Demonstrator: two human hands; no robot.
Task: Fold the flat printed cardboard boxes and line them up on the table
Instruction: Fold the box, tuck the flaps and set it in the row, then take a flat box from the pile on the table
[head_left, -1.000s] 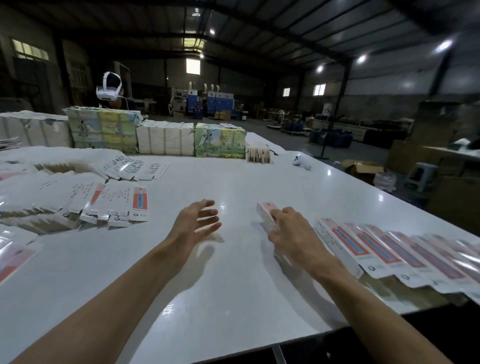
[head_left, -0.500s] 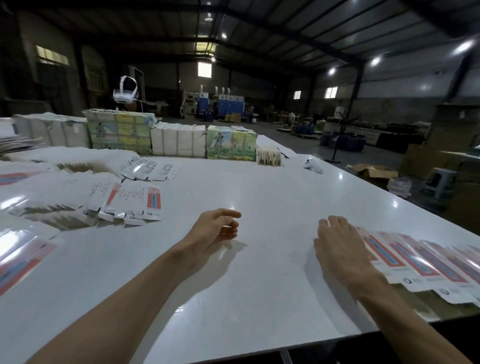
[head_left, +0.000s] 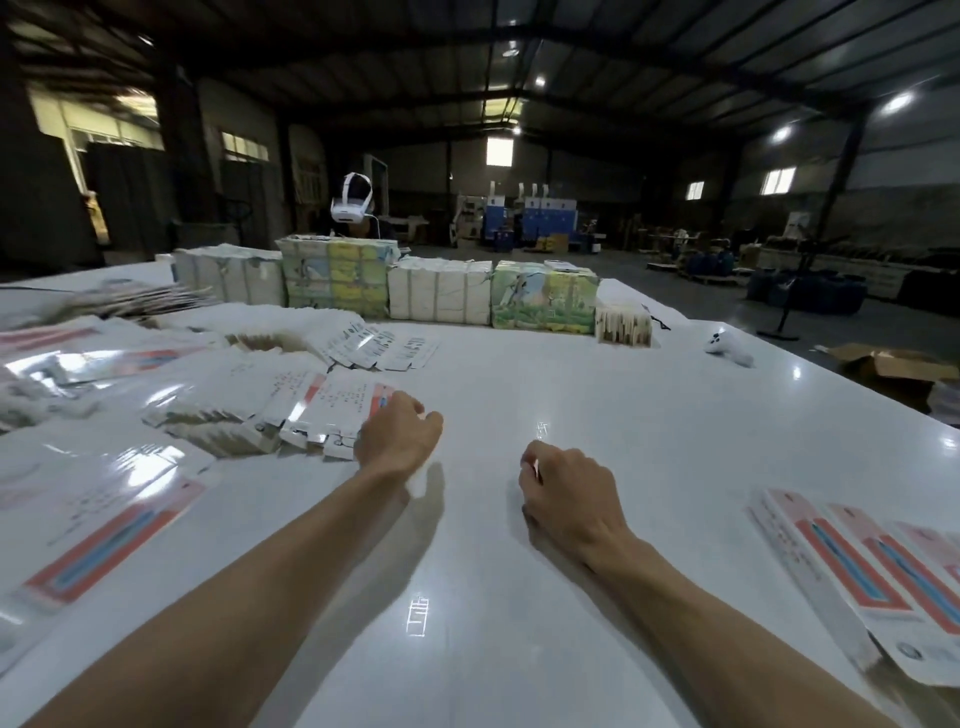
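Observation:
A fanned stack of flat printed boxes (head_left: 249, 415) lies on the white table (head_left: 545, 374) at the left. My left hand (head_left: 400, 434) reaches the stack's right end, its fingers bent down over the edge of the top flat box (head_left: 337, 402). My right hand (head_left: 569, 491) rests on the bare table near the middle, fingers loosely curled, holding nothing. A row of folded boxes with red and blue print (head_left: 857, 566) lies overlapping at the right front edge.
More flat boxes (head_left: 104, 535) cover the left side of the table. Wrapped bundles (head_left: 441, 291) and colourful packs (head_left: 543, 301) line the far edge, where a person wearing a white headset (head_left: 353, 208) stands. A white controller (head_left: 727, 349) lies far right. A cardboard carton (head_left: 893, 364) sits on the floor.
My left hand moved left onto the stack of flat boxes. My right hand left the folded row and drew back to the table's middle, fingers curling. My view turned left.

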